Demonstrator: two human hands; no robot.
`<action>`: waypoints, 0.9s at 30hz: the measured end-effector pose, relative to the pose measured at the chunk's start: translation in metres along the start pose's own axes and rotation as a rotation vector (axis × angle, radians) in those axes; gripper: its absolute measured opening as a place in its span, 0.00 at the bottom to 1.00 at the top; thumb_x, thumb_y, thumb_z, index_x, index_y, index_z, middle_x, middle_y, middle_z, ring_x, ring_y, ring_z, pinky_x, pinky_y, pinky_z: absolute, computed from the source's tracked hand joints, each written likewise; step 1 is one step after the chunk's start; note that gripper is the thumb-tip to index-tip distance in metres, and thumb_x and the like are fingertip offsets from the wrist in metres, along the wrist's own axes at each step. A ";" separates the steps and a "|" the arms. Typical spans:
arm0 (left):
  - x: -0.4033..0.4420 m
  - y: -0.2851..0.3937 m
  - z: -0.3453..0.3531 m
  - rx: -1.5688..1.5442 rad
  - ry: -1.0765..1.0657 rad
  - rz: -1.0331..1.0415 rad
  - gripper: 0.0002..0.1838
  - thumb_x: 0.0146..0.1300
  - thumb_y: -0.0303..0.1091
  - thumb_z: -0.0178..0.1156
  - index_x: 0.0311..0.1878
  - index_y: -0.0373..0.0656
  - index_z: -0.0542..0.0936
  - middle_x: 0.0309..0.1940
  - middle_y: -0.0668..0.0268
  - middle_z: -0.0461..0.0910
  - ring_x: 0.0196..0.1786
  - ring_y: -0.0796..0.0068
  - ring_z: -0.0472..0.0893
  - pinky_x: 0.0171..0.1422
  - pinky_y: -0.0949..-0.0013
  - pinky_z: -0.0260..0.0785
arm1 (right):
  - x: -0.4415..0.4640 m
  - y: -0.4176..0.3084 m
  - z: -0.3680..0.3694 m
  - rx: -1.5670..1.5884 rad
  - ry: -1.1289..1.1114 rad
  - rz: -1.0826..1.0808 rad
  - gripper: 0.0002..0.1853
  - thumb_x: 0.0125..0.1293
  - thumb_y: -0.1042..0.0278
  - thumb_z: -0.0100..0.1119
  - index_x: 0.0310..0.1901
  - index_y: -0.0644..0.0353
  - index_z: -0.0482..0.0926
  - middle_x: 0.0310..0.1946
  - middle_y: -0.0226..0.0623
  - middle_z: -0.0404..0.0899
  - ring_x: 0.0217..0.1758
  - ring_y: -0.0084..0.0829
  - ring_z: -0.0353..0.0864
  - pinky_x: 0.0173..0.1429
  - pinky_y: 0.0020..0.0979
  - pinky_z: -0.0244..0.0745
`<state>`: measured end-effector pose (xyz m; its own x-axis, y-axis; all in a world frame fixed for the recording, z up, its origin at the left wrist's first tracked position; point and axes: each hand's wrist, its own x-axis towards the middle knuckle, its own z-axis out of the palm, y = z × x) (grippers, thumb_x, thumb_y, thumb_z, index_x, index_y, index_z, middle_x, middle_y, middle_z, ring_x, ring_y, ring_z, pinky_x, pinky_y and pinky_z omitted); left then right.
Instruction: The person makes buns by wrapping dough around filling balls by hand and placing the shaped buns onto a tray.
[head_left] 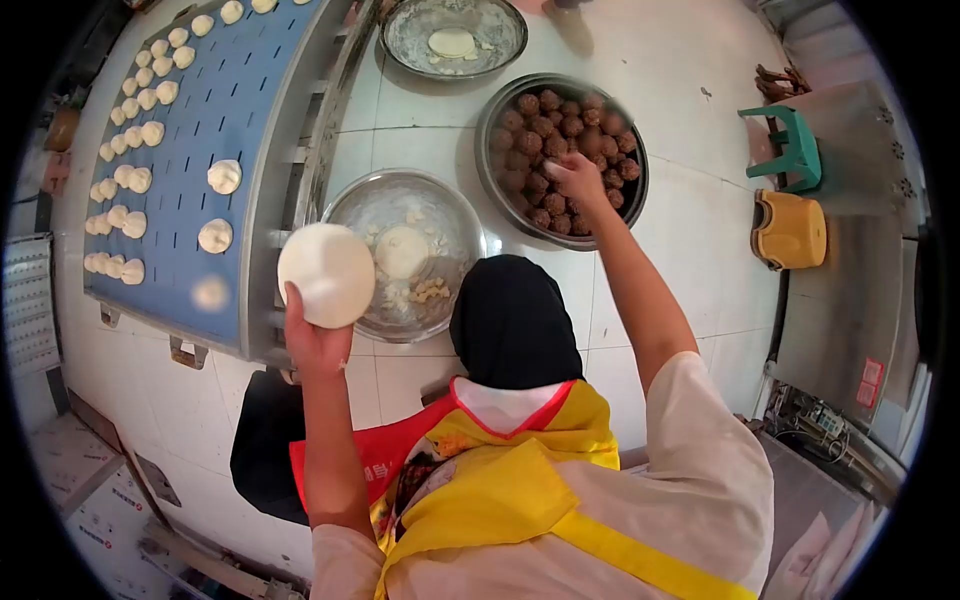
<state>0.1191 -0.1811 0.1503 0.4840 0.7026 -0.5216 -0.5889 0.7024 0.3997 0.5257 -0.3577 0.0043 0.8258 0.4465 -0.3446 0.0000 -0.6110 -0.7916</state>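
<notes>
On my left hand (pixel 318 348) lies a round, flat dough wrapper (pixel 328 262); the thumb shows at its edge and the other fingers are hidden beneath it. My right hand (pixel 580 182) is down among brown filling balls (pixel 552 122) in a big round metal basin (pixel 487 165). Its fingers are curled, and what they hold is hidden. Behind the held wrapper stands a floury metal bowl (pixel 452 200) with another dough round (pixel 402 252) and small dough scraps (pixel 432 290) inside.
To the left is a blue slotted tray (pixel 200 180) with rows of dough balls (pixel 133 178) and larger filled-looking ones (pixel 224 177). Another floury bowl (pixel 505 60) sits at the far side. Right on the tiled floor are a green stool (pixel 795 145) and a yellow stool (pixel 795 230).
</notes>
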 end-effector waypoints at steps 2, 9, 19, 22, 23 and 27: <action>0.008 -0.007 -0.012 0.007 0.063 -0.027 0.27 0.73 0.45 0.47 0.70 0.42 0.60 0.68 0.58 0.63 0.70 0.55 0.63 0.74 0.46 0.53 | 0.030 0.055 -0.022 -0.235 0.111 0.163 0.32 0.56 0.49 0.68 0.56 0.64 0.75 0.50 0.48 0.80 0.55 0.43 0.79 0.58 0.38 0.72; 0.027 -0.030 -0.045 -0.020 0.118 -0.137 0.27 0.73 0.46 0.46 0.69 0.42 0.61 0.69 0.58 0.63 0.71 0.56 0.62 0.75 0.47 0.53 | 0.082 0.080 0.003 -0.050 0.289 0.403 0.36 0.61 0.55 0.65 0.65 0.67 0.65 0.63 0.52 0.67 0.66 0.47 0.68 0.64 0.44 0.66; 0.050 -0.058 -0.130 0.079 0.359 -0.207 0.26 0.73 0.46 0.44 0.69 0.42 0.61 0.67 0.56 0.66 0.68 0.55 0.66 0.73 0.46 0.56 | 0.134 0.138 -0.006 0.106 0.240 0.534 0.40 0.55 0.56 0.71 0.65 0.69 0.64 0.66 0.48 0.64 0.67 0.47 0.64 0.66 0.45 0.62; 0.065 -0.084 -0.155 0.057 0.239 -0.269 0.27 0.73 0.46 0.45 0.69 0.42 0.61 0.67 0.56 0.66 0.69 0.56 0.66 0.72 0.46 0.57 | 0.132 0.151 -0.007 0.005 0.255 0.468 0.37 0.57 0.52 0.69 0.63 0.65 0.68 0.66 0.47 0.65 0.66 0.45 0.66 0.64 0.45 0.63; 0.076 -0.091 -0.151 0.020 0.217 -0.285 0.27 0.72 0.45 0.46 0.69 0.42 0.61 0.67 0.57 0.65 0.69 0.56 0.66 0.72 0.45 0.57 | 0.119 0.145 -0.004 0.000 0.257 0.436 0.36 0.57 0.52 0.69 0.62 0.65 0.69 0.64 0.47 0.66 0.65 0.44 0.67 0.64 0.44 0.64; 0.114 -0.099 -0.096 0.234 0.278 -0.319 0.32 0.68 0.53 0.52 0.69 0.44 0.61 0.66 0.59 0.67 0.66 0.56 0.69 0.67 0.53 0.61 | 0.037 0.113 -0.014 -0.075 0.211 0.243 0.28 0.58 0.55 0.67 0.52 0.69 0.77 0.53 0.46 0.75 0.56 0.39 0.75 0.59 0.35 0.68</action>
<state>0.1703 -0.1813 -0.0210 0.4066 0.4132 -0.8148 -0.2625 0.9071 0.3290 0.5642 -0.4193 -0.0909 0.9053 0.1415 -0.4005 -0.1760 -0.7331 -0.6569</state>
